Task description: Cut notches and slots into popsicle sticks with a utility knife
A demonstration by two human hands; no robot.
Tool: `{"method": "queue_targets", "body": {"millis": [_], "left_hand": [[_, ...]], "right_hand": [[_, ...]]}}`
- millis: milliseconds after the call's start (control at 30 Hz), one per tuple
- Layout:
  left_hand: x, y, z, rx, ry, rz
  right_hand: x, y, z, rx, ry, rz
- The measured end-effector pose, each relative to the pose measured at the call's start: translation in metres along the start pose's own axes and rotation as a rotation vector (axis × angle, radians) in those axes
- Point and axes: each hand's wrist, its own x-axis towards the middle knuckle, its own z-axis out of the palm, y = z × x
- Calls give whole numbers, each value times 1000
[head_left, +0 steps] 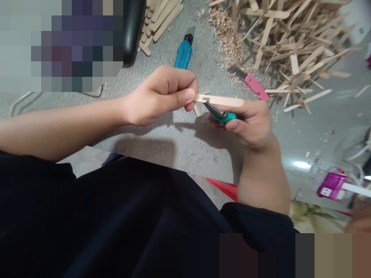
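Note:
Between the thumb and fingers of my left hand [168, 92], one end of a flat wooden craft stick [228, 100] is pinched; a small cut-out shows in it near my thumb. My right hand [249, 121] is closed around pliers [224, 117] with green-blue grips, whose narrow metal jaws touch or lie close to that cut-out. Whether the jaws are closed on the wood I cannot tell. A blue utility knife [183, 54], blade extended, lies just beyond my left hand. Beyond my right hand rests a pink folding knife [255, 85] with its blade out.
A large heap of craft sticks [290, 50] covers the far right, beside a pile of wood shavings [227, 34]. Stacked sticks [162, 19] lie at the back next to a black object [134, 33]. A purple item [333, 186] sits near the right edge of the table [139, 144].

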Motion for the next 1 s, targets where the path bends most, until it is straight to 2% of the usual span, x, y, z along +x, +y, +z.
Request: {"method": "queue_targets", "body": {"millis": [100, 233, 333, 433, 500, 567, 633, 733, 867, 1000], "left_hand": [[0, -2, 4, 33, 35, -30], [-2, -12, 2, 127, 32, 26], [-3, -20, -1, 188, 89, 69], [-2, -21, -2, 286, 177, 104], [-2, -20, -3, 328, 212, 119], [-1, -18, -5, 320, 194, 129], [0, -18, -7, 275, 143, 150], [2, -16, -11, 180, 90, 121], [5, -12, -14, 64, 54, 25], [6, -10, -15, 38, 45, 1]], "right_hand": [[3, -6, 7, -8, 43, -149], [7, -19, 17, -258, 217, -246], [7, -21, 21, -482, 352, -339], [6, -19, 20, -681, 473, -360], [6, -18, 17, -723, 518, -360], [6, -18, 12, -669, 475, -370], [6, -18, 8, -549, 375, -373], [6, -19, 6, -375, 255, -303], [2, -19, 5, -231, 186, -215], [1, -21, 2, -148, 121, -144]]}}
